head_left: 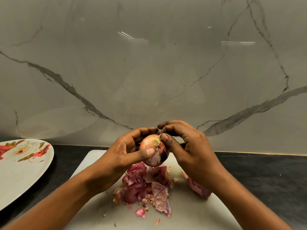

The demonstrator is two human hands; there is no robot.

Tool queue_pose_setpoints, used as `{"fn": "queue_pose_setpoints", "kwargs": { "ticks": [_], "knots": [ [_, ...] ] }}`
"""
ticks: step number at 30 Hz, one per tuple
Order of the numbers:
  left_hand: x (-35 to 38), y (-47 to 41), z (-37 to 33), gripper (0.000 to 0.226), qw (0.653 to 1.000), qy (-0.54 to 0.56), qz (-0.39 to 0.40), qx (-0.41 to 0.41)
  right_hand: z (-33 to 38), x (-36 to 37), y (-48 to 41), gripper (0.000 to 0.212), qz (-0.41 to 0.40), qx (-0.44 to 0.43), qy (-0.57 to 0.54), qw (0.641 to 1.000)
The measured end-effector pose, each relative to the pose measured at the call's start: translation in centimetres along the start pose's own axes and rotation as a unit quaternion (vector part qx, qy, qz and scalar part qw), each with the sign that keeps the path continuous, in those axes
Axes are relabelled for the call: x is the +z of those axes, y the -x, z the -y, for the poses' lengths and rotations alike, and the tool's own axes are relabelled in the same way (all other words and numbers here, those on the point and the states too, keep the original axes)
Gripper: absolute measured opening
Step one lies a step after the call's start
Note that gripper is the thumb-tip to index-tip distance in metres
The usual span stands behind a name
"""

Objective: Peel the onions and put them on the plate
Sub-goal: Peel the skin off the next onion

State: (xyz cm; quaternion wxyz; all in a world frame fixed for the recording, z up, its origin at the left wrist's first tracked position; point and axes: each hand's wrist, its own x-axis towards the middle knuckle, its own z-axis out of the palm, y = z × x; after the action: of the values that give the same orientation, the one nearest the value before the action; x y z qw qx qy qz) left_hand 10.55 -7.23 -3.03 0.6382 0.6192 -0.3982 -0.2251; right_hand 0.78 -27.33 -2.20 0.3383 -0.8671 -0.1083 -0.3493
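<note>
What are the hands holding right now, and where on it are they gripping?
The left hand grips an onion round its side, thumb across the front; the right hand pinches it beside the root end.

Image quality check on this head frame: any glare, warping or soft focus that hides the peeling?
Head view: dim, warm light, with white glare streaks on the glossy grey veined marble wall, clear of the work. Head view: wide-angle warp stretches the white floral oval plate at the left edge. Head view: the red-skinned onion in the grip of the left hand and right hand reads sharp.
</note>
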Motion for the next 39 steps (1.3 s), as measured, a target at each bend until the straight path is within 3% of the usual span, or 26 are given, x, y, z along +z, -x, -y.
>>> {"fn": "queue_pose_setpoints", "kwargs": {
  "ticks": [8, 11, 14, 19, 24, 27, 31, 39],
  "knots": [
    [-0.2, -0.2, 0.1, 0.065, 1.000, 0.015, 0.003, -0.024, 0.4, 0.0, 0.1, 0.013, 0.031, 0.027, 0.043, 0.998],
    [-0.2, -0.2, 0.0, 0.073, 0.999, 0.028, -0.030, -0.022, 0.6, -0.3, 0.1, 0.017, 0.023, 0.046, 0.006, 0.999],
    [-0.2, -0.2, 0.0, 0.063, 0.998, 0.041, -0.053, -0.017, 1.0, -0.9, 0.0, 0.014, -0.002, 0.076, -0.089, 0.993],
    [0.0, -0.2, -0.2, 0.049, 0.996, 0.062, -0.059, -0.013, 0.7, -1.6, 0.1, 0.008, -0.070, 0.092, -0.087, 0.990],
    [-0.1, -0.2, -0.5, 0.045, 0.994, 0.087, -0.066, -0.011, 0.4, -1.6, 0.3, 0.023, -0.028, 0.100, -0.102, 0.989],
    [0.1, 0.0, -0.6, 0.047, 0.994, 0.102, -0.043, -0.017, 0.7, -1.4, 0.3, 0.038, 0.036, 0.092, -0.129, 0.987],
    [0.2, 0.0, -0.9, 0.052, 0.986, 0.155, -0.051, -0.025, 0.6, -1.5, 0.1, 0.028, 0.062, 0.102, -0.212, 0.970],
    [0.0, 0.0, -0.7, 0.054, 0.986, 0.154, -0.042, -0.041, 0.2, -0.9, 0.3, 0.026, 0.030, 0.076, -0.109, 0.991]
  ]
}}
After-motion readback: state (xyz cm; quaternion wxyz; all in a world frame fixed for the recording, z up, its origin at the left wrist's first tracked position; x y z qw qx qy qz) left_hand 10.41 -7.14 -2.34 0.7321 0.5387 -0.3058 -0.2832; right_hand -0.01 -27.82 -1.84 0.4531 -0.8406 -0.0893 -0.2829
